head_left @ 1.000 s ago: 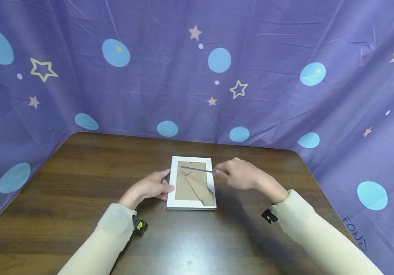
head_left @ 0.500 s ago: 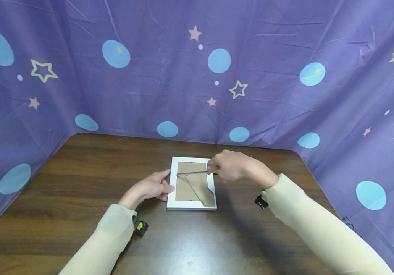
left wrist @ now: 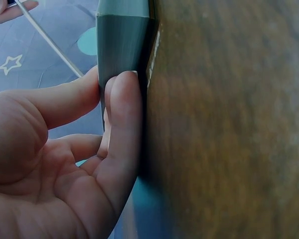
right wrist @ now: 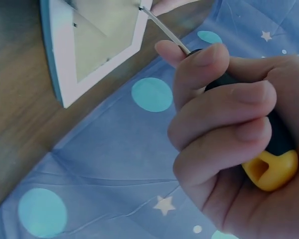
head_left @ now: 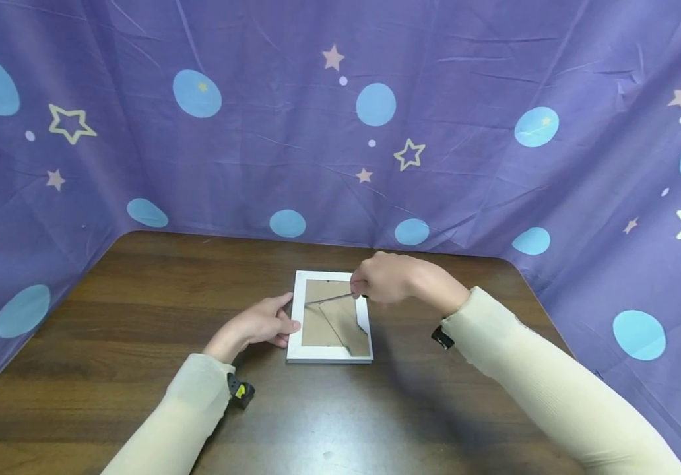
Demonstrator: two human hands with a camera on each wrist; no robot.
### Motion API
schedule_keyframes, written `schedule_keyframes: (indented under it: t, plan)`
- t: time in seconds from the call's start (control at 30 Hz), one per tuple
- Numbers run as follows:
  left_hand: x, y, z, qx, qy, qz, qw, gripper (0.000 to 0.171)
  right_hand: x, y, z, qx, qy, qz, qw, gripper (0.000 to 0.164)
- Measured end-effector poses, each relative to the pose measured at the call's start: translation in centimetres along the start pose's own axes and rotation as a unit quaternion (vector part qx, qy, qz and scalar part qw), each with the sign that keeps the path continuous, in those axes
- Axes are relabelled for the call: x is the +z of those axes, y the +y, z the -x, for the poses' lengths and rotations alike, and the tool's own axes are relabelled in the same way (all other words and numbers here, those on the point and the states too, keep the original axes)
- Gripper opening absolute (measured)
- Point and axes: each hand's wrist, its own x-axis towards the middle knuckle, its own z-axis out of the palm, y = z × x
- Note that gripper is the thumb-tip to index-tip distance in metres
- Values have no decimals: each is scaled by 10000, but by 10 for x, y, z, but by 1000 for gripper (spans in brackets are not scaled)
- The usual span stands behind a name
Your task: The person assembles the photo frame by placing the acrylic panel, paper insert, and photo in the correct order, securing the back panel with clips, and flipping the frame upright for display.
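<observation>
A white picture frame [head_left: 317, 354] lies face down on the table, its tan backing board [head_left: 317, 330] and fold-out stand leg [head_left: 349, 323] facing up. My left hand [head_left: 257, 323] pinches the frame's left edge, thumb on top and fingers against the side, as the left wrist view shows. In my right hand [head_left: 389, 278] is a screwdriver [right wrist: 276, 172] with a black and yellow handle, the fingers curled round it. Its thin metal shaft [head_left: 336, 298] crosses over the backing. The tip is at the inner left rim, by a small dark tab [right wrist: 141, 8].
The brown wooden table [head_left: 138, 330] extends around the frame on all sides. A purple curtain [head_left: 245, 152] with stars and blue dots hangs along its back and sides. Each sleeve cuff has a small black device [head_left: 241, 390] strapped at it.
My right hand has moved left over the frame's right rim, and the screwdriver tip has come down and left to the inner left rim. The left hand and the frame stay in place.
</observation>
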Motion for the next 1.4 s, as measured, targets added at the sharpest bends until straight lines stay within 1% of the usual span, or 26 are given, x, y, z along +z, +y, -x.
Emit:
schedule_keyframes:
  t: [0.13, 0.23, 0.43, 0.53, 0.63, 0.77, 0.87, 1.03, 1.13, 1.27, 1.4]
  plan:
    - [0, -1, 0, 21, 13, 76, 10000, 85, -11, -9, -7, 138, -325, -1, 9994, 32]
    - [0, -1, 0, 34, 15, 99, 9999, 85, -19, -15, -12, 253, -506, 101, 9983, 31]
    - [0, 0, 0, -112, -71, 163, 9998, 84, -35, -21, -21, 662, -813, 249, 9942, 29]
    - [-1, 0, 0, -160, -111, 206, 9996, 84, -44, -26, -27, 766, -902, 317, 9925, 30]
    - [-1, -1, 0, -163, -125, 308, 9993, 84, -53, -31, -33, 907, -943, 215, 9912, 28]
    - [-1, -3, -2, -159, -156, 372, 9991, 84, -64, -33, -37, 1073, -1164, -14, 9874, 27]
    - [-1, -4, -4, -184, -157, 363, 9990, 83, -70, -33, -39, 1186, -1371, -5, 9834, 28]
    - [-2, -4, -4, -224, -161, 319, 9991, 82, -77, -35, -45, 1509, -1565, -15, 9761, 32]
    - [-2, -3, -3, -234, -159, 293, 9992, 82, -81, -38, -48, 1673, -1594, 44, 9729, 33]
    - [-1, -3, -3, -227, -149, 275, 9993, 81, -86, -41, -53, 1855, -1549, 279, 9699, 32]
    - [-1, -3, -4, -241, -134, 224, 9994, 81, -90, -44, -57, 1951, -1554, 346, 9678, 30]
